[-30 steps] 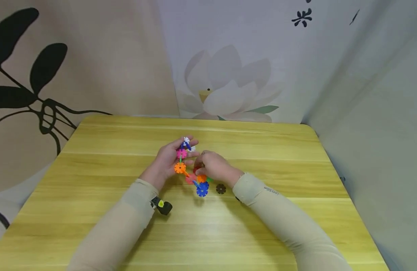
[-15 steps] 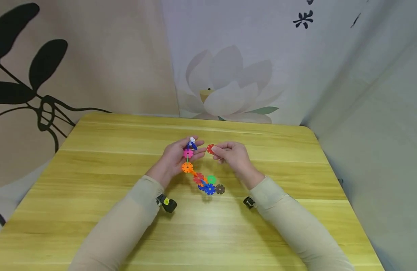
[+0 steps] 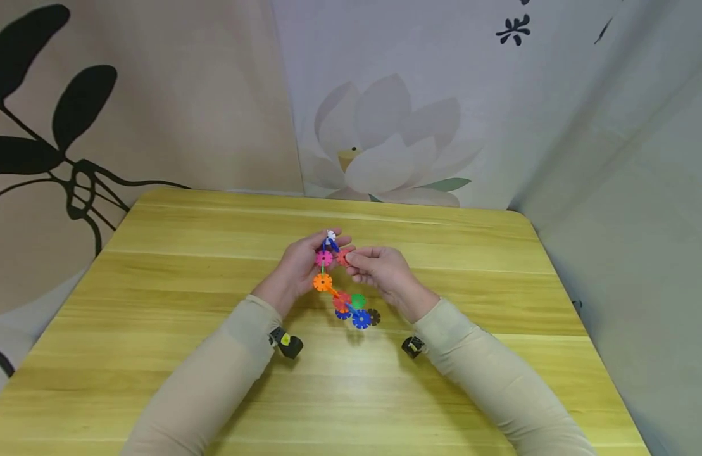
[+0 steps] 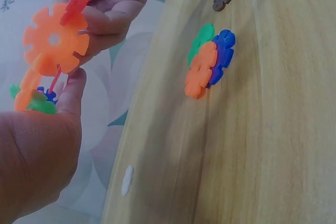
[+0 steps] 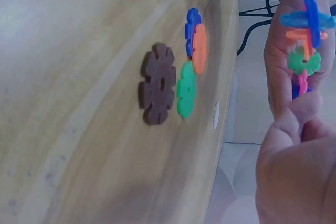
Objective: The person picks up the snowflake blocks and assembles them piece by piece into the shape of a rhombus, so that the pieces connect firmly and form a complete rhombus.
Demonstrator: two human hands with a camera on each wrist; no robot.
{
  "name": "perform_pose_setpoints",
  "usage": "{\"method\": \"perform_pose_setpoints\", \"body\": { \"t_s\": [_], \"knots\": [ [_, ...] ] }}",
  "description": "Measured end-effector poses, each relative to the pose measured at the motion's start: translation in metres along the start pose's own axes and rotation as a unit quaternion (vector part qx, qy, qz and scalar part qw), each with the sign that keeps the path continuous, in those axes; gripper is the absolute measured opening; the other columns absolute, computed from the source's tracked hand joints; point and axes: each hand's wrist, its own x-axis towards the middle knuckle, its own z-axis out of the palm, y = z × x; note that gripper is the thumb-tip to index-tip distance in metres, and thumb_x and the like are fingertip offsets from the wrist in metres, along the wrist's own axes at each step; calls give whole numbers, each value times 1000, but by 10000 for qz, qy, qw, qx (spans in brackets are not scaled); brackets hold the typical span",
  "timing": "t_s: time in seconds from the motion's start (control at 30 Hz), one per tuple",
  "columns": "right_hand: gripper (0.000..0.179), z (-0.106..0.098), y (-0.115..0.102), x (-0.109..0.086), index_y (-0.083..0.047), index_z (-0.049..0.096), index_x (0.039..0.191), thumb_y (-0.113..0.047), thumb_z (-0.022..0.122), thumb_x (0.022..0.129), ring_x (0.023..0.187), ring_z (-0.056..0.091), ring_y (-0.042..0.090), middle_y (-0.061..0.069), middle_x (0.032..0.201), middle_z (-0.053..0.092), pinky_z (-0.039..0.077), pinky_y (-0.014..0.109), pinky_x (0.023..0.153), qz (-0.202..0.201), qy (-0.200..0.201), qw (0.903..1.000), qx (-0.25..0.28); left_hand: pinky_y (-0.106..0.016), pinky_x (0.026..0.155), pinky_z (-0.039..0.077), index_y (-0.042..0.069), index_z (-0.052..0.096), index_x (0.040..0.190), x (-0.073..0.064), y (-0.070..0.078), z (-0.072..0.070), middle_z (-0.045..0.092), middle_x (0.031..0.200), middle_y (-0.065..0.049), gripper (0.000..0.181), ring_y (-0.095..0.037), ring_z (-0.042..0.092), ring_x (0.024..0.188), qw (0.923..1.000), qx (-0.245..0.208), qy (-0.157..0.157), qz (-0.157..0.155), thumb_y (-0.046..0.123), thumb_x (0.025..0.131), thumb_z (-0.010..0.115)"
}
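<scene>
My left hand (image 3: pixel 296 269) holds a chain of interlocked notched plastic discs up above the table. A pink disc (image 3: pixel 324 258) lies in front of its fingers, and a white disc (image 3: pixel 330 237) is near the fingertips. Below hang an orange disc (image 3: pixel 323 282), a red disc (image 3: pixel 342 301) and a blue disc (image 3: pixel 361 318). Between thumb and fingers, my right hand (image 3: pixel 387 272) pinches a loose-looking red disc (image 3: pixel 343 257) close to the chain's upper end. Whether that disc touches the chain cannot be told. In the right wrist view the right fingers (image 5: pixel 294 114) hide it.
Loose discs lie on the wooden table (image 3: pixel 470 380): brown (image 5: pixel 158 84), green (image 5: pixel 187 90), orange (image 5: pixel 199 49) and dark blue (image 5: pixel 190 31). A white disc (image 4: pixel 127 180) lies near the table's far edge. Printed curtains (image 3: pixel 214 95) hang behind.
My right hand has lifted the red disc off the table and brought it left, close to the chain's upper end. My left hand and the chain have shifted slightly right.
</scene>
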Motion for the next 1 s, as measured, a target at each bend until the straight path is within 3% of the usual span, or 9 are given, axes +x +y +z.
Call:
{"method": "perform_pose_setpoints", "body": {
  "t_s": [0.27,0.47,0.6,0.9,1.0],
  "knots": [
    [20,0,1,0,0,75,114,-16,76,101,76,75,14,4,85,78,66,24,72,39,23,9999,104,-14,78,61,10,48,160,1,0,-1,62,155,-10,50,-14,71,121,10000,37,78,19,35,119,34],
    [22,4,1,-1,1,75,118,-12,76,101,79,75,17,12,96,79,67,25,74,-36,182,9996,205,-17,92,62,7,47,159,4,-5,2,63,154,-12,50,-14,70,122,9996,257,61,109,34,119,34],
    [22,6,4,0,2,76,119,-10,76,100,77,76,17,10,92,79,68,30,79,-91,341,9993,144,-19,98,61,8,48,158,6,-9,4,64,152,-13,50,-18,70,127,9990,405,68,150,35,119,35],
    [22,7,2,0,4,76,116,-10,77,100,72,74,14,6,82,78,67,26,73,-177,453,9986,228,-16,80,60,10,53,156,3,-11,11,65,152,-11,50,-8,74,106,9992,342,157,102,39,118,35],
    [24,6,-1,2,1,77,117,-16,78,100,76,76,18,7,85,80,65,24,70,-184,338,9992,57,-17,84,61,9,56,153,2,-9,11,65,152,-13,51,-12,74,110,9999,104,84,92,40,118,33]
  ]
}}
